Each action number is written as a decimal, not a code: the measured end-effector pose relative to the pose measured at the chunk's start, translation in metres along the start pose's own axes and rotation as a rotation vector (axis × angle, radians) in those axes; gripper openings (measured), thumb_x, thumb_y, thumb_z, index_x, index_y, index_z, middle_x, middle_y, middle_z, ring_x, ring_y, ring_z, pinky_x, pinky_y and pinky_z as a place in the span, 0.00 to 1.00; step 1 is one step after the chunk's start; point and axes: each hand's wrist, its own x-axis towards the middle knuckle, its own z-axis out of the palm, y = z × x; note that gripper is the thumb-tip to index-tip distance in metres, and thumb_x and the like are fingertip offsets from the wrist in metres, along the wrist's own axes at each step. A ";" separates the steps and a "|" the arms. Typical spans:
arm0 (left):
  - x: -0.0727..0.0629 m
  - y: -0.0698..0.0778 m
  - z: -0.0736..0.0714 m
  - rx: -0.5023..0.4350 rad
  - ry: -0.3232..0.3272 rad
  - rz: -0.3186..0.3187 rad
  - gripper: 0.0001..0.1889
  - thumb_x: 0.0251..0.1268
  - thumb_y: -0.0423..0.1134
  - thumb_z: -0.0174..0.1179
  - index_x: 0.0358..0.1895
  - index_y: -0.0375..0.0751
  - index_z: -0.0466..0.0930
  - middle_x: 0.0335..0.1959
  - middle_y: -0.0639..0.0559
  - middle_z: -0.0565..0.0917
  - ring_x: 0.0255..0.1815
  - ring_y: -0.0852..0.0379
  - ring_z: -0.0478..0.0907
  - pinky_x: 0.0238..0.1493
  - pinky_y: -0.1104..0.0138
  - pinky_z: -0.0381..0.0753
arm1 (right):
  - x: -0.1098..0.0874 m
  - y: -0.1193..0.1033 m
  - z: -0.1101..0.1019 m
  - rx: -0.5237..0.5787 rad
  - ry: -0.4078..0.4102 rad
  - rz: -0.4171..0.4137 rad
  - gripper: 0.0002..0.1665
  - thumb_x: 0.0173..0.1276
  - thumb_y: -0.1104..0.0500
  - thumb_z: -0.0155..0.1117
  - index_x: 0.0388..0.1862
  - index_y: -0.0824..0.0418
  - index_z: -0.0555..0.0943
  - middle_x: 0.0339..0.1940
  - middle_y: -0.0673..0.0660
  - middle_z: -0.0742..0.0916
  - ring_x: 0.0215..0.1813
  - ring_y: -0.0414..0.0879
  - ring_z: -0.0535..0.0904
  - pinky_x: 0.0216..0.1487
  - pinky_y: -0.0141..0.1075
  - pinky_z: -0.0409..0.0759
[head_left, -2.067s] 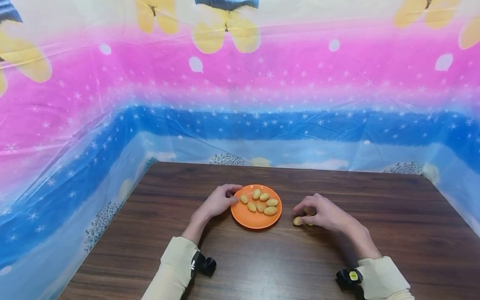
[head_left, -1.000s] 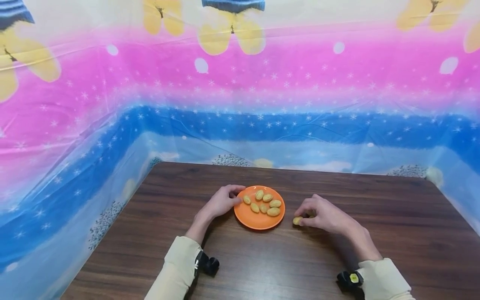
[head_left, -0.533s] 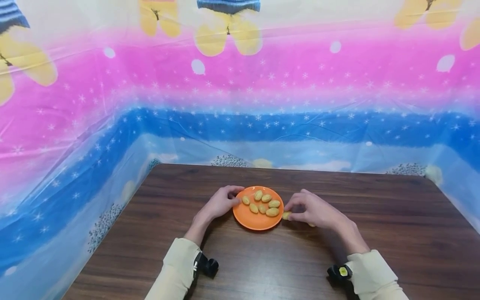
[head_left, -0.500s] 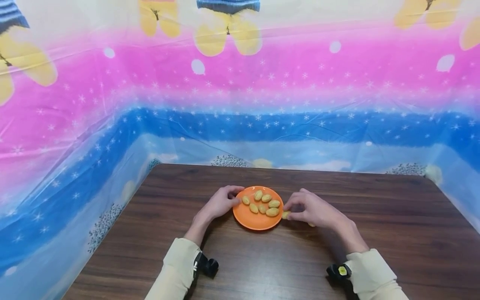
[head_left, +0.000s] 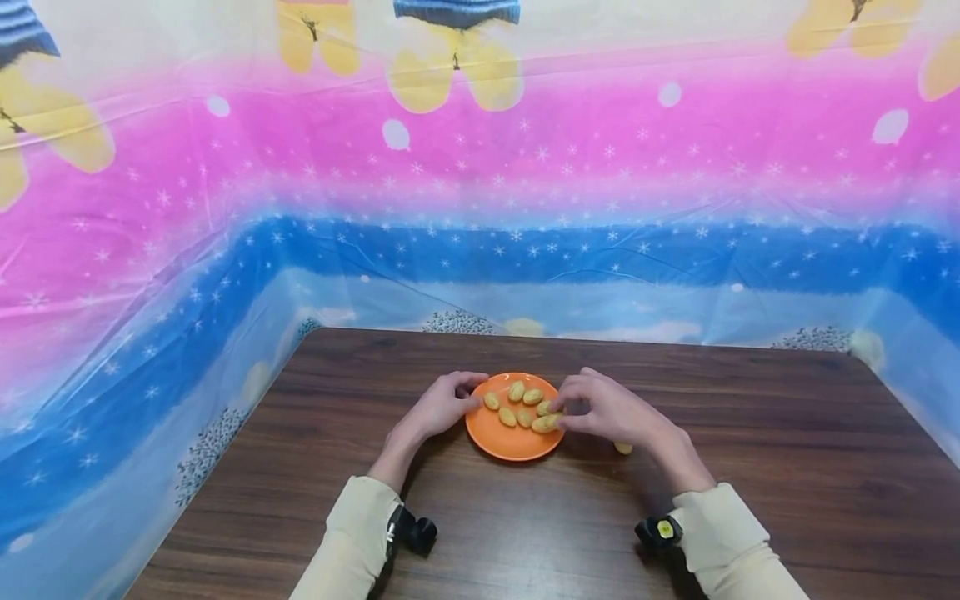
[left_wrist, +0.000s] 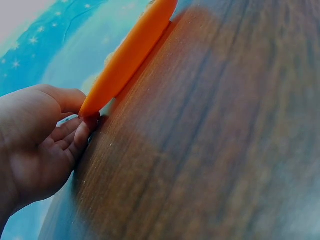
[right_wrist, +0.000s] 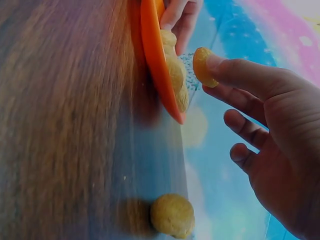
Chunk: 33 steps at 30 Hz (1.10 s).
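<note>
An orange plate (head_left: pixel 510 446) lies on the table, bearing several small yellow-brown oval pieces (head_left: pixel 507 416) that look like dried fruit or nuts. My left hand (head_left: pixel 438 404) pinches the plate's left rim; the left wrist view shows thumb and fingers at its edge. Over the plate's right rim, my right hand (head_left: pixel 611 408) holds another yellow oval piece (right_wrist: pixel 202 67) between thumb and index finger. Its other fingers are loosely bent. In the right wrist view this piece is above the plate's pile, apart from it. One more piece (head_left: pixel 623 447) lies on the table below the right hand.
The table (head_left: pixel 480 517) has a dark wood-grain top. A pink and blue printed cloth (head_left: pixel 480 183) hangs behind it and along its sides. Both wrists wear a small black camera, such as the left one (head_left: pixel 416 533).
My right hand has picked up a yellow oval piece from the table and carried it left to the plate's right rim. The left hand keeps its hold on the plate.
</note>
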 end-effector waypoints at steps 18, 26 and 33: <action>-0.001 0.001 0.000 -0.017 0.003 0.009 0.22 0.70 0.38 0.60 0.66 0.51 0.77 0.55 0.50 0.79 0.47 0.55 0.75 0.48 0.62 0.75 | 0.025 -0.014 0.007 -0.003 -0.004 -0.018 0.10 0.66 0.51 0.70 0.46 0.47 0.89 0.43 0.40 0.85 0.45 0.45 0.73 0.43 0.34 0.72; -0.001 0.001 0.000 -0.020 -0.002 0.011 0.22 0.70 0.38 0.59 0.66 0.51 0.77 0.54 0.50 0.79 0.46 0.54 0.75 0.47 0.62 0.75 | 0.037 -0.020 0.013 0.024 0.000 -0.036 0.11 0.66 0.52 0.70 0.46 0.49 0.89 0.44 0.41 0.86 0.47 0.45 0.74 0.47 0.36 0.75; -0.001 0.000 0.000 -0.017 -0.004 0.019 0.22 0.70 0.38 0.59 0.66 0.49 0.76 0.54 0.49 0.80 0.45 0.54 0.75 0.46 0.63 0.76 | 0.047 -0.024 0.021 0.038 -0.012 -0.048 0.10 0.65 0.53 0.71 0.45 0.49 0.89 0.43 0.42 0.86 0.45 0.47 0.73 0.43 0.34 0.74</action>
